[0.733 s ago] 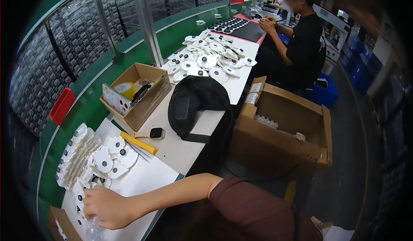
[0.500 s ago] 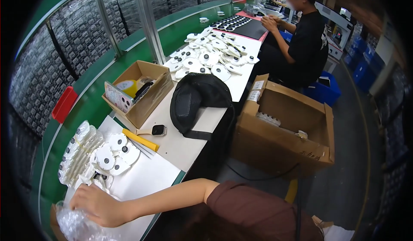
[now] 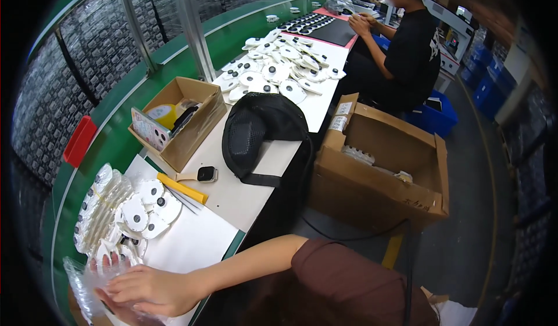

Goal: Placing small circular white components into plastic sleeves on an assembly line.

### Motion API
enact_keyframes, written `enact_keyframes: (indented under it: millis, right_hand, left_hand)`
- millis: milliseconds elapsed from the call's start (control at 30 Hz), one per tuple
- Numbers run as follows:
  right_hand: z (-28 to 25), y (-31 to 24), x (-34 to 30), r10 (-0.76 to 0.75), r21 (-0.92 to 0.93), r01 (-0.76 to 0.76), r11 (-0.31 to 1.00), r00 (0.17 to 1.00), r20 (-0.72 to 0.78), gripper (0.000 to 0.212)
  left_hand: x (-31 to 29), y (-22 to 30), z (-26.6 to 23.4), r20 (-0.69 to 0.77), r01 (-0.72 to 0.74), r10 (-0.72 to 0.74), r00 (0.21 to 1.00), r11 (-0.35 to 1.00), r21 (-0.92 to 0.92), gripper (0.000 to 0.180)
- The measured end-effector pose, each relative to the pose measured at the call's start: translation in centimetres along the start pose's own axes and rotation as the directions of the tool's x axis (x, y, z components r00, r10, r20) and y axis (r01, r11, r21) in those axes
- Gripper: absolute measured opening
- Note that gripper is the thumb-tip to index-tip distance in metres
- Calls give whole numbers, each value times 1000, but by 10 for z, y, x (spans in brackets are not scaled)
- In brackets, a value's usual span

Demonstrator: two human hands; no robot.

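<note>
At the lower left, my right hand reaches across the white sheet, its fingers closed on a crumpled clear plastic bag. Behind the film, partly blurred by it, my left hand shows with fingers stretched and apart. Just beyond both hands lies a loose heap of flat white rounded parts with black round centres. Beside that heap, a stack of similar parts in clear plastic wrapping rests at the left edge.
A yellow-handled tool, a watch, an open carton and a black cap lie along the bench. Farther off is a larger pile of white parts. A big cardboard box stands right; a co-worker sits beyond.
My right hand has moved slightly right and down, drawing the plastic bag with it. My left hand now shows through the film. The whole view has shifted a little.
</note>
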State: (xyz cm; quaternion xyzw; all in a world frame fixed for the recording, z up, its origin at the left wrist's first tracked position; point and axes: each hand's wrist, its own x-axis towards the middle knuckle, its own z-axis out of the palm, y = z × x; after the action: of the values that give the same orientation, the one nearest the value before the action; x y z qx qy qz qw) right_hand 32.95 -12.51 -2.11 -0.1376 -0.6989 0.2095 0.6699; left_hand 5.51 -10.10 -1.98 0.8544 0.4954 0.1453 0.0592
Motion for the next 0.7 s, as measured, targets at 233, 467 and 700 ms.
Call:
enact_keyframes:
  millis: [233, 467, 700]
  right_hand:
    - [-28, -7, -71, 278, 345, -500, 794, 804, 526, 12]
    - [6, 23, -149, 296, -189, -241, 952, 570, 766, 22]
    - [65, 107, -242, 223, 52, -776, 629, 244, 944, 14]
  left_hand:
    - [13, -26, 22, 80, 53, -54, 995, 999, 8, 37]
    - [53, -40, 65, 152, 84, -83, 985, 996, -6, 36]
    - [-79, -53, 63, 104, 497, -501, 859, 866, 65, 35]
